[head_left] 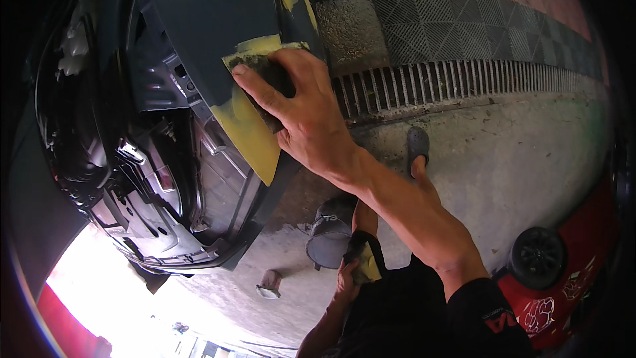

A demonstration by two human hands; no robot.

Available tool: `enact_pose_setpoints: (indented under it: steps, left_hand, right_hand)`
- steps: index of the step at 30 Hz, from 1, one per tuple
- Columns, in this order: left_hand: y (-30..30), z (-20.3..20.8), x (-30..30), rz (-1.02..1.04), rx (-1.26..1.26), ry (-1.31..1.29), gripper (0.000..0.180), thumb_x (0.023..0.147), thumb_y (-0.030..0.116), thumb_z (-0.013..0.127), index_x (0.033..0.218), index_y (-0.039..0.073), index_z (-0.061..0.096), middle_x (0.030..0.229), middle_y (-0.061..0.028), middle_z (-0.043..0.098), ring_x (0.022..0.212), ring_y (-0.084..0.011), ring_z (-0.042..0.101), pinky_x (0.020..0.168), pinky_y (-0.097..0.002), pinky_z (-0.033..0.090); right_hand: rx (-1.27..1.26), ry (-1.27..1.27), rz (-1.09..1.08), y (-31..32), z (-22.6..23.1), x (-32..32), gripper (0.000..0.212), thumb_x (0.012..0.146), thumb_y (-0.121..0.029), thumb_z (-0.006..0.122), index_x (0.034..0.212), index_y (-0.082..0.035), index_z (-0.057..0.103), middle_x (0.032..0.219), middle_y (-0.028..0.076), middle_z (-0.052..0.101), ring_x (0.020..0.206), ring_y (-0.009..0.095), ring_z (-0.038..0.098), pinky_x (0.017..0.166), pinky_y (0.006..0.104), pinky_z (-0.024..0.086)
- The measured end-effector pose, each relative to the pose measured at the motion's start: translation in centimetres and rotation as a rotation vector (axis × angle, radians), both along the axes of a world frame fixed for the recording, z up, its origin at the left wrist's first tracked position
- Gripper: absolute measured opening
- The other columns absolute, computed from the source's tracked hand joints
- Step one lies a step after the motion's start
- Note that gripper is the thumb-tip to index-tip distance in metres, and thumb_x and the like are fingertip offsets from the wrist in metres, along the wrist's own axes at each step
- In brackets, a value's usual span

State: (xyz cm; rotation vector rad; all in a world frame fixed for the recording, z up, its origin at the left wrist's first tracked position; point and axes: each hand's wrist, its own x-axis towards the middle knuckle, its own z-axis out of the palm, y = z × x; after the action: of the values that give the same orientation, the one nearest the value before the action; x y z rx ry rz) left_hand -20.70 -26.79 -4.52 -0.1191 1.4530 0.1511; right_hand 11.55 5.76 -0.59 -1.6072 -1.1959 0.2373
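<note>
My right hand is closed round a dark, flat putty spreader, its fingers spread across the tool. It presses the spreader against a dark grey car body panel. Yellow putty covers the panel's near corner, and more lies along the spreader's edge and farther up the panel's rim. Low down near my body, my left hand grips a dark, flat putty holder smeared with yellow putty; its exact kind is hard to make out.
Left of the panel, the car's opening exposes metal framework. A black bucket and a small container stand on the concrete floor. A metal drain grate borders dark floor tiles. At lower right is a red car.
</note>
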Motion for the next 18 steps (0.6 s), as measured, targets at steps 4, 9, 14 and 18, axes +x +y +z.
enact_pose_setpoints:
  steps: [4,9,14,18]
  left_hand:
    - [-0.2,-0.5,-0.7,0.032,0.013,-0.022,0.041,0.102,0.010,0.063,0.143,0.010,0.058,0.129,-0.0119,0.069,0.111,-0.0324,0.072,0.087,-0.0498,0.064]
    - [0.6,-0.1,-1.0,0.005,0.014,-0.036,0.040,0.102,0.010,0.063,0.142,0.010,0.059,0.128,-0.0113,0.069,0.111,-0.0316,0.072,0.087,-0.0498,0.064]
    - [0.7,-0.2,-1.3,0.043,0.025,-0.034,0.039,0.101,0.010,0.063,0.141,0.010,0.059,0.125,-0.0103,0.069,0.112,-0.0296,0.072,0.093,-0.0462,0.062]
    - [1.0,0.1,-1.5,0.051,0.031,-0.056,0.039,0.101,0.009,0.063,0.140,0.009,0.060,0.125,-0.0100,0.069,0.113,-0.0289,0.071,0.096,-0.0453,0.061]
  right_hand:
    - [-0.013,-0.007,-0.052,-0.9,0.2,-2.2,0.100,0.073,0.002,0.093,0.160,-0.034,0.056,0.140,0.015,0.050,0.129,0.039,0.050,0.109,0.0496,0.050]
    - [-0.055,0.040,-0.040,-2.6,1.0,-5.0,0.100,0.073,0.009,0.086,0.161,-0.025,0.053,0.142,0.021,0.046,0.128,0.042,0.047,0.107,0.0550,0.048]
    - [-0.154,-0.009,-0.050,-4.0,1.9,-7.2,0.103,0.071,0.013,0.083,0.162,-0.024,0.052,0.144,0.021,0.045,0.129,0.042,0.047,0.106,0.0560,0.047]
    - [-0.173,-0.062,-0.104,-4.5,1.4,-9.3,0.102,0.072,0.014,0.080,0.162,-0.024,0.053,0.146,0.021,0.045,0.130,0.042,0.046,0.105,0.0566,0.047]
